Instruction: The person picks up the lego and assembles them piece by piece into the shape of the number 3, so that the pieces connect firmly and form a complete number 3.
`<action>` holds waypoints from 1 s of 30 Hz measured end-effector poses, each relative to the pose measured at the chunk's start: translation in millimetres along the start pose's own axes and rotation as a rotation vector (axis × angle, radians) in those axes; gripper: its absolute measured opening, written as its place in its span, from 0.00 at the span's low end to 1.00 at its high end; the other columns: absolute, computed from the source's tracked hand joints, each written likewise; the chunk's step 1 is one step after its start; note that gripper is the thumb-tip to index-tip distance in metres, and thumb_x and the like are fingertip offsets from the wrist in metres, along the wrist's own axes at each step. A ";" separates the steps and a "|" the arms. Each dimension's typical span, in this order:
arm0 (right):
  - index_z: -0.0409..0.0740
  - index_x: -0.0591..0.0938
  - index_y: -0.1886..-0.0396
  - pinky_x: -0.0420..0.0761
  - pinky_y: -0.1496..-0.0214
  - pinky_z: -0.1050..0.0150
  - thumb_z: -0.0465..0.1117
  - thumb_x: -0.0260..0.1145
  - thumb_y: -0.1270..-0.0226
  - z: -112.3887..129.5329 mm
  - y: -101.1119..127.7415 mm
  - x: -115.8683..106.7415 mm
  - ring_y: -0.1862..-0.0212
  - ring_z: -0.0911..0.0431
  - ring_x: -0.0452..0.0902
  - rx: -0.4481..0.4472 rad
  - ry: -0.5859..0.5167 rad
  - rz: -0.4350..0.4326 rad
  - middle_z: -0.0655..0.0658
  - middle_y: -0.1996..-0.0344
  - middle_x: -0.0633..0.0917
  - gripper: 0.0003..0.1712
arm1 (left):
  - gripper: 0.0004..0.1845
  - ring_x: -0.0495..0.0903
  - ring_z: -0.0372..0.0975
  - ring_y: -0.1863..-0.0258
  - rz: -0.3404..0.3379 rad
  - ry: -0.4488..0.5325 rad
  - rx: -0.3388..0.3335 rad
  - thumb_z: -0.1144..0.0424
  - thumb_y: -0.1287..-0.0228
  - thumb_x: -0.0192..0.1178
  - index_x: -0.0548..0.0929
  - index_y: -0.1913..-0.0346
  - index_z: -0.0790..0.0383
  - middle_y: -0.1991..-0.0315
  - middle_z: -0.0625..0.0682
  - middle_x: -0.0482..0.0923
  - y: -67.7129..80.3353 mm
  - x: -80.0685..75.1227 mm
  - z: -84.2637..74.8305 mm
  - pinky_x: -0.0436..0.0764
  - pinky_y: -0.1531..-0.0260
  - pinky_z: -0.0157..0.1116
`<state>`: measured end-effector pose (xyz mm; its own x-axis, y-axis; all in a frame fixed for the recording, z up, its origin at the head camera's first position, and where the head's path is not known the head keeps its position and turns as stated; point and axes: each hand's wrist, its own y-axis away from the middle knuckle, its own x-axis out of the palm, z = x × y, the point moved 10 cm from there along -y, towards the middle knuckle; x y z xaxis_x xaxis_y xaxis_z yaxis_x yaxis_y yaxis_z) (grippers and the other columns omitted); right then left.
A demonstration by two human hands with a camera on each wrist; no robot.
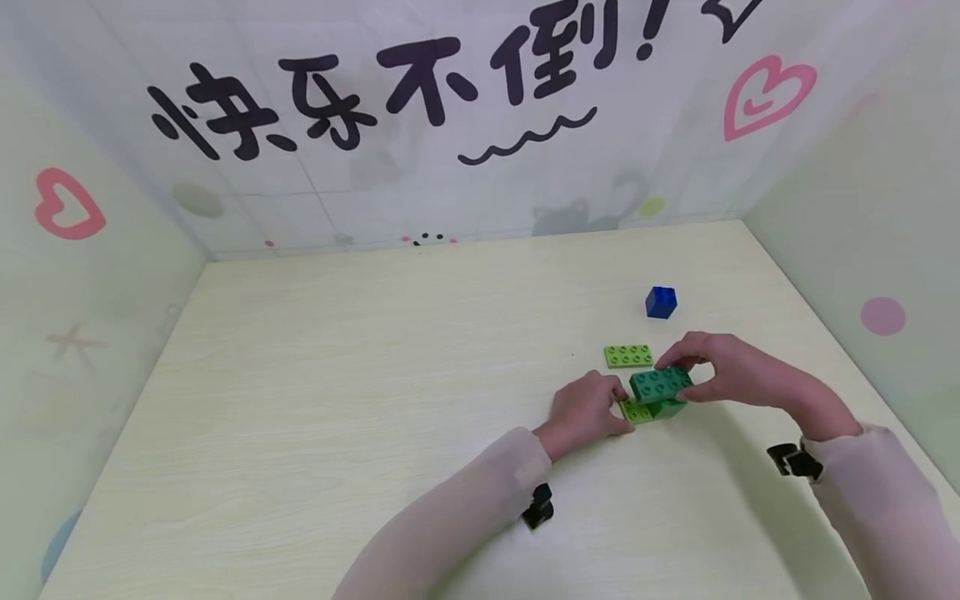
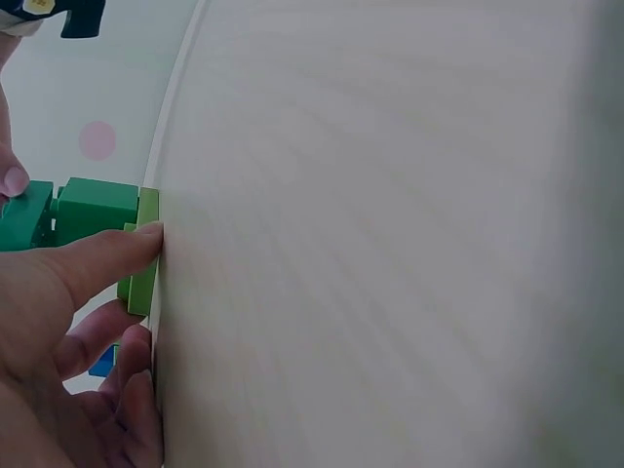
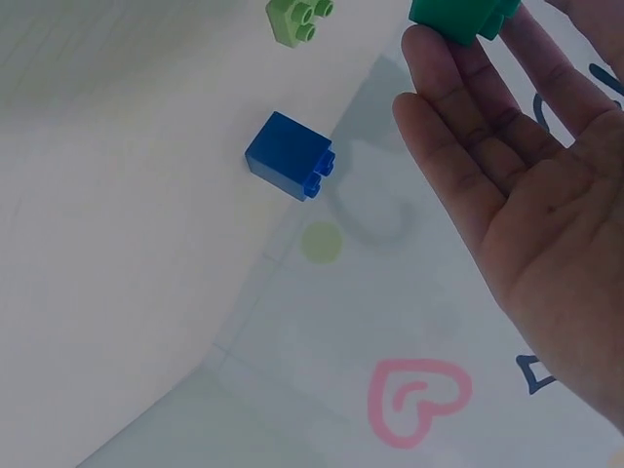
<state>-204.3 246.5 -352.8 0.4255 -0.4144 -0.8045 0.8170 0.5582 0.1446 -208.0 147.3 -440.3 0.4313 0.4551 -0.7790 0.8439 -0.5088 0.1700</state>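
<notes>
My left hand [image 1: 587, 408] pinches the near light green building-block plate [image 1: 636, 412] between thumb and fingers, down at the tabletop. On the right part of that plate stands a green block [image 1: 667, 408]; the left wrist view shows this green block [image 2: 100, 208] beside the plate's edge-on side [image 2: 144, 263]. My right hand [image 1: 738, 372] grips a dark green studded block [image 1: 658, 386] by its right end, just over the green block and partly covering it. In the right wrist view, the dark green block [image 3: 458, 14] is cut off at the top, by the fingertips.
A second light green plate [image 1: 628, 357] lies flat behind the hands. Farther back stands a small blue block [image 1: 661, 302]. The pale wooden tabletop [image 1: 337, 375] meets printed walls at the back and both sides.
</notes>
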 end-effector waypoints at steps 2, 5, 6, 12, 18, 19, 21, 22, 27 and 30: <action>0.41 0.80 0.54 0.77 0.56 0.57 0.37 0.72 0.50 0.2 -0.1 1.5 0.58 0.56 0.77 -0.007 0.004 0.002 0.52 0.59 0.78 0.21 | 0.19 0.67 0.32 0.75 -0.001 -0.003 0.000 0.52 0.53 0.71 0.82 0.56 0.52 0.73 0.41 0.67 -0.6 -0.1 0.0 0.66 0.80 0.28; 0.42 0.80 0.54 0.77 0.57 0.58 0.37 0.72 0.50 0.6 0.3 3.2 0.58 0.56 0.77 -0.013 0.002 0.001 0.52 0.60 0.78 0.21 | 0.19 0.67 0.32 0.76 -0.001 -0.004 0.004 0.52 0.53 0.71 0.82 0.57 0.53 0.74 0.42 0.67 -0.9 -0.1 -0.1 0.66 0.80 0.28; 0.42 0.80 0.54 0.77 0.57 0.58 0.37 0.72 0.50 1.0 0.3 3.6 0.58 0.56 0.77 -0.017 0.000 0.000 0.52 0.60 0.78 0.21 | 0.19 0.67 0.32 0.76 -0.002 -0.007 0.006 0.52 0.53 0.71 0.82 0.57 0.53 0.74 0.42 0.67 -0.9 -0.1 0.0 0.66 0.80 0.28; 0.43 0.80 0.54 0.77 0.56 0.58 0.37 0.72 0.50 2.2 -0.2 7.1 0.58 0.56 0.77 -0.023 -0.001 0.007 0.52 0.60 0.78 0.21 | 0.19 0.67 0.32 0.76 -0.006 -0.009 0.014 0.52 0.53 0.71 0.82 0.57 0.53 0.74 0.42 0.67 -0.5 -0.1 0.0 0.66 0.80 0.27; 0.43 0.80 0.54 0.77 0.56 0.58 0.38 0.73 0.51 2.7 0.5 8.1 0.58 0.56 0.77 -0.028 -0.002 0.002 0.52 0.60 0.78 0.21 | 0.19 0.68 0.32 0.75 0.001 -0.001 0.014 0.52 0.53 0.71 0.82 0.57 0.53 0.73 0.42 0.68 -0.2 -0.4 -0.6 0.67 0.80 0.27; 0.43 0.81 0.54 0.77 0.56 0.58 0.38 0.73 0.51 2.8 0.8 8.0 0.58 0.56 0.77 -0.030 -0.001 0.000 0.52 0.60 0.78 0.21 | 0.19 0.68 0.32 0.75 0.001 -0.001 0.015 0.52 0.53 0.71 0.82 0.57 0.53 0.73 0.42 0.68 -0.1 -0.5 -0.8 0.67 0.80 0.27; 0.43 0.81 0.54 0.77 0.56 0.58 0.38 0.73 0.51 3.0 1.2 8.0 0.58 0.56 0.77 -0.033 -0.001 -0.004 0.53 0.60 0.78 0.21 | 0.19 0.68 0.32 0.75 0.001 -0.002 0.017 0.53 0.53 0.71 0.82 0.57 0.53 0.73 0.41 0.68 0.1 -0.5 -1.0 0.67 0.80 0.27; 0.42 0.80 0.54 0.77 0.56 0.58 0.38 0.73 0.51 3.1 1.4 8.0 0.58 0.56 0.77 -0.035 -0.003 -0.006 0.52 0.60 0.78 0.21 | 0.19 0.68 0.32 0.75 0.001 -0.002 0.017 0.53 0.53 0.71 0.82 0.57 0.53 0.73 0.42 0.68 0.3 -0.6 -1.0 0.67 0.80 0.27; 0.42 0.80 0.53 0.76 0.56 0.56 0.39 0.73 0.50 1.7 2.7 8.5 0.57 0.55 0.77 -0.038 -0.006 -0.010 0.51 0.58 0.80 0.22 | 0.18 0.68 0.31 0.75 -0.001 -0.006 0.012 0.52 0.53 0.71 0.82 0.58 0.53 0.72 0.41 0.68 1.0 -0.9 -0.8 0.67 0.79 0.27; 0.44 0.80 0.52 0.76 0.55 0.58 0.40 0.73 0.50 -0.9 4.5 8.3 0.56 0.57 0.77 -0.028 -0.003 -0.025 0.51 0.57 0.81 0.23 | 0.19 0.68 0.31 0.75 -0.002 -0.005 0.011 0.53 0.53 0.71 0.82 0.58 0.53 0.72 0.41 0.69 0.6 -1.3 -0.8 0.67 0.79 0.28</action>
<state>-197.5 246.2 -359.3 0.4065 -0.4301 -0.8061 0.8160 0.5678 0.1085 -207.8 147.0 -438.7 0.4278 0.4529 -0.7822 0.8413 -0.5160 0.1614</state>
